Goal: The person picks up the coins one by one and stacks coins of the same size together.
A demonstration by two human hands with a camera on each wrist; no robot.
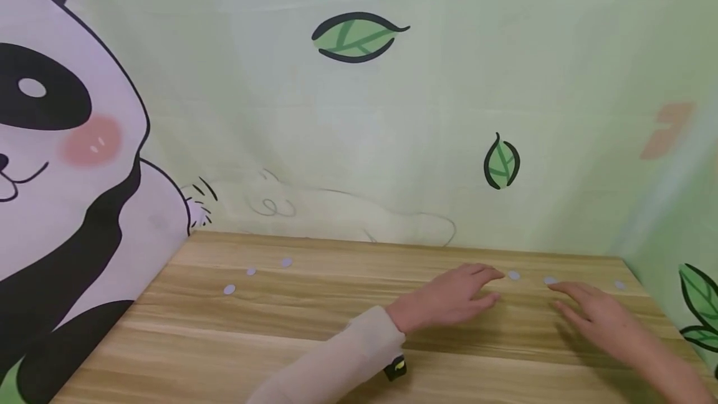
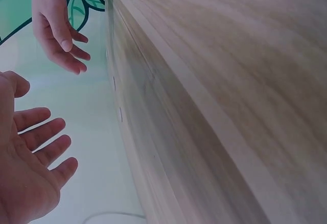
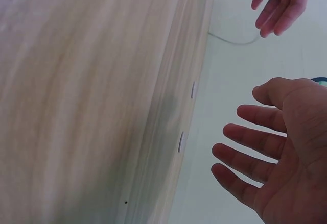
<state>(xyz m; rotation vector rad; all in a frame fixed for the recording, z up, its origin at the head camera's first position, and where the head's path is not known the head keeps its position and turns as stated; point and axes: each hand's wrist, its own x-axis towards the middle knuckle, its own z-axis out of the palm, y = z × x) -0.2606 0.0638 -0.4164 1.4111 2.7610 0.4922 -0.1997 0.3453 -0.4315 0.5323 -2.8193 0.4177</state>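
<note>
My left hand [image 1: 449, 297] reaches over the right half of the wooden table [image 1: 269, 341], fingers relaxed and pointing right, with nothing in it. Facing it from the right is my right hand [image 1: 608, 323], its fingers also loose and spread, holding nothing. A gap separates the two hands. Beyond the left fingertips lies a pale round dot [image 1: 513, 275], and a second dot [image 1: 550, 280] shows right at the right hand's fingertips. In the left wrist view the left palm [image 2: 25, 168] faces the camera; the right wrist view shows the right palm [image 3: 291, 152] with its fingers apart.
Further pale dots [image 1: 229, 290] mark the table's left part, and one dot [image 1: 619, 285] is near its right edge. Behind the table hangs a pale green backdrop [image 1: 392, 117] printed with leaves and a large panda [image 1: 112, 204]. A dark band [image 1: 396, 368] is at the left wrist.
</note>
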